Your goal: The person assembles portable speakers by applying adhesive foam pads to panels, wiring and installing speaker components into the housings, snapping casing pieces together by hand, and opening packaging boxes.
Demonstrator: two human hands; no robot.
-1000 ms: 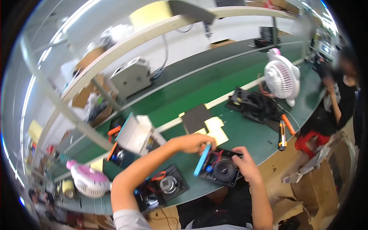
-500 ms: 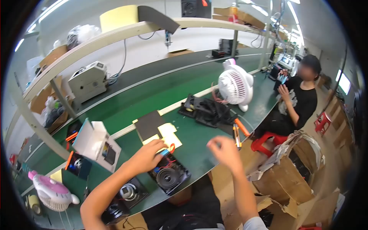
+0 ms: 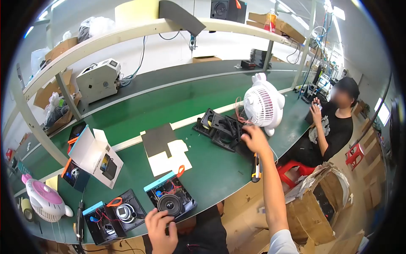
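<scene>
The opened speaker box (image 3: pixel 171 204) is located at the near edge of the green surface (image 3: pixel 211 180), with the loosely spread, unclenched fingers of the left hand (image 3: pixel 161 232) placed at its near left corner. The right hand (image 3: pixel 256 139) is extended to the black plastic frames (image 3: pixel 220 125); whether anything is grasped cannot be told. A white fan (image 3: pixel 263 106) is noted beyond.

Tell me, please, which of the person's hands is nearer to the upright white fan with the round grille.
Right. The right hand is just in front of the fan, by the black plastic frames; the left hand is much farther off, near the round black speaker.
</scene>
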